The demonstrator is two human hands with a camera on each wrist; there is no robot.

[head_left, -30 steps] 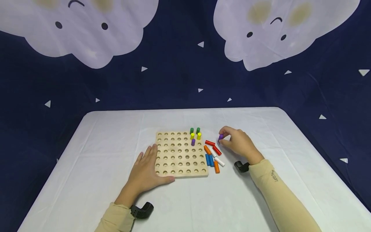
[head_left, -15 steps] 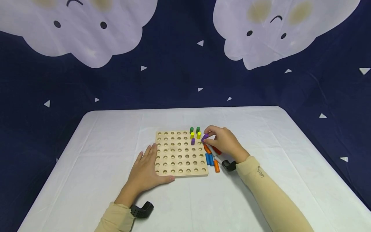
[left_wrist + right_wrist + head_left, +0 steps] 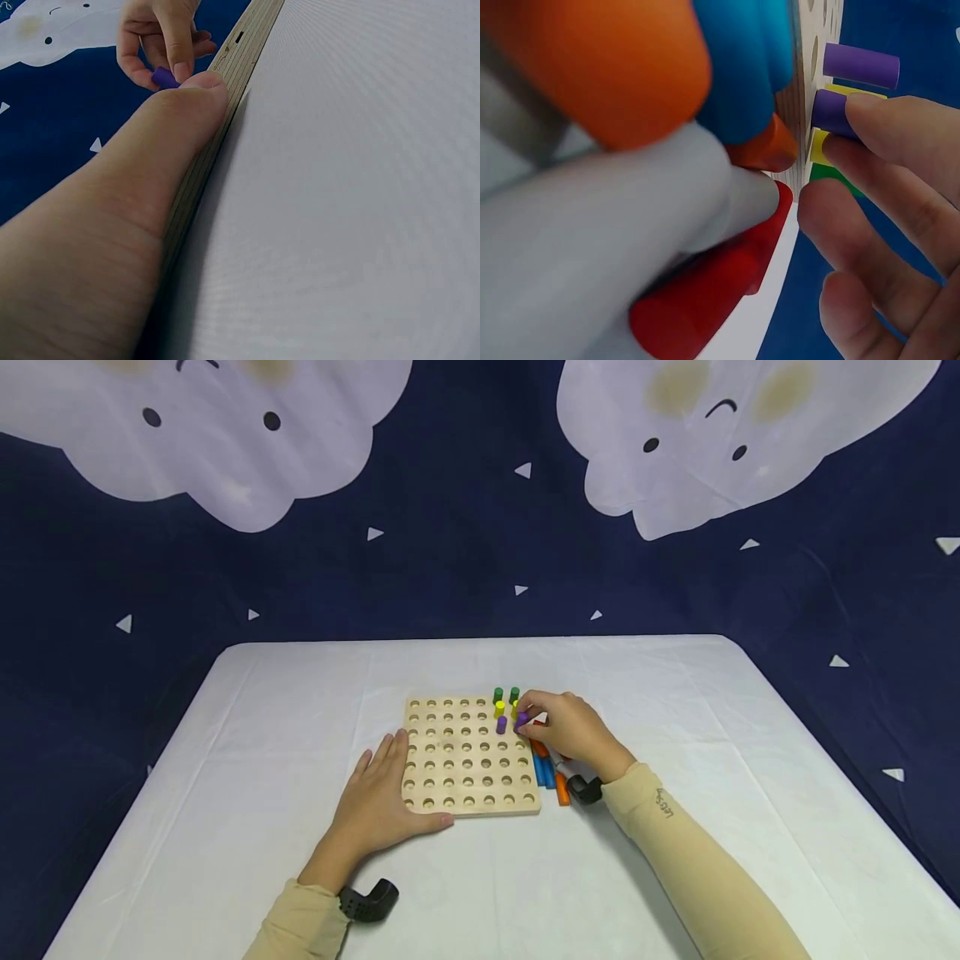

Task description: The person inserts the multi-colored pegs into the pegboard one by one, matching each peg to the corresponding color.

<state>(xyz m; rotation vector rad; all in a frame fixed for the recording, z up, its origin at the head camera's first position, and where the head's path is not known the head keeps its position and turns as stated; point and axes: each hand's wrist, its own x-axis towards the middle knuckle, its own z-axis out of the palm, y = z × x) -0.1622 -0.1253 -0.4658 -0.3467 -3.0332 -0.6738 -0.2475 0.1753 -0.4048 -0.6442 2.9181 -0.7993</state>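
Observation:
My right hand [image 3: 566, 727] pinches a purple peg [image 3: 832, 111] between thumb and finger at the right edge of a wooden pegboard [image 3: 457, 756]. The peg's lower end meets the board's face in the right wrist view. Beside it another purple peg [image 3: 501, 725] stands upright in a hole. Behind these stand two yellow pegs, the left one [image 3: 500, 709] in full view, the other partly hidden by my fingers, and two green pegs [image 3: 498, 695]. My left hand [image 3: 382, 793] rests along the board's left and near edges, fingers straight, thumb [image 3: 206, 94] at the front edge.
Loose pegs lie right of the board, partly under my right wrist: blue pegs [image 3: 544, 771], orange ones [image 3: 562, 789], white ones [image 3: 742, 196] and red ones [image 3: 697, 300]. A white cloth [image 3: 300, 693] covers the table. A dark blue backdrop [image 3: 450, 577] hangs behind it.
My right hand has moved left from beyond the loose pegs to the board's right column, bringing the purple peg to the board. The left hand has stayed in place.

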